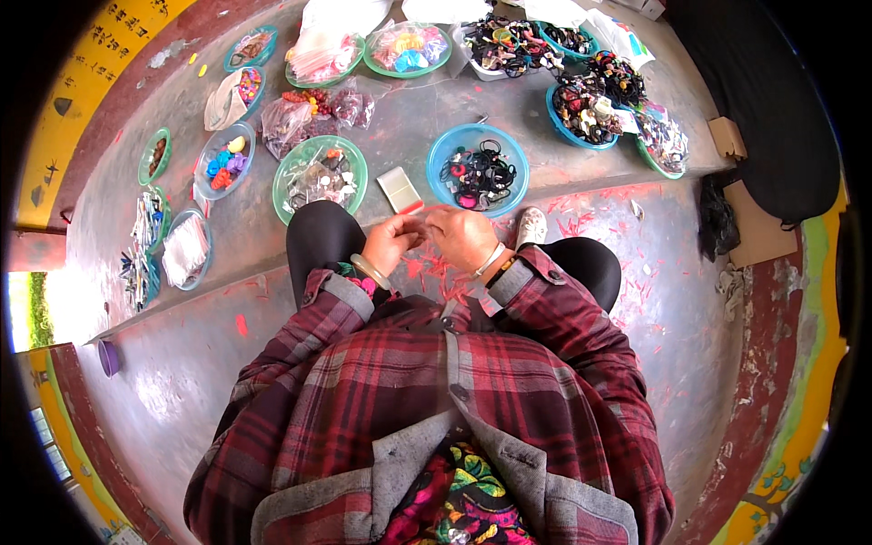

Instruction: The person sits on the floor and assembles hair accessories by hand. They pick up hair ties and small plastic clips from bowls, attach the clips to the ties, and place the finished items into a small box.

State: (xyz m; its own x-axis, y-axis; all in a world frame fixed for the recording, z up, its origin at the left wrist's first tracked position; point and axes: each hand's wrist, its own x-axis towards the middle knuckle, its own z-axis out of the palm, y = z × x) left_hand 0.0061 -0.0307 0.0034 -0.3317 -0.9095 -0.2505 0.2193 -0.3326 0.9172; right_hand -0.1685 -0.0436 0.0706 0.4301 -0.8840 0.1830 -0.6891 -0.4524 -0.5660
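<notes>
My left hand (389, 243) and my right hand (463, 238) meet between my knees, fingertips pinched close together. Whatever lies between the fingers is too small to make out. Just beyond them, a small pale tray with a red edge (397, 189) rests on the raised step. A blue basin (520, 159) of black hair ties stands past my right hand. Past my left knee sits a green basin (360, 189) holding clear bags and small pale pieces. Red scraps (445, 282) litter the floor below my hands.
Further basins stand on the step, among them a blue one (201, 163) with coloured pieces and a green one (445, 60). A white tub (490, 73) is heaped with dark hair ties. Bagged purple pieces (289, 123) lie at the left. The step's edge (581, 193) crosses before me.
</notes>
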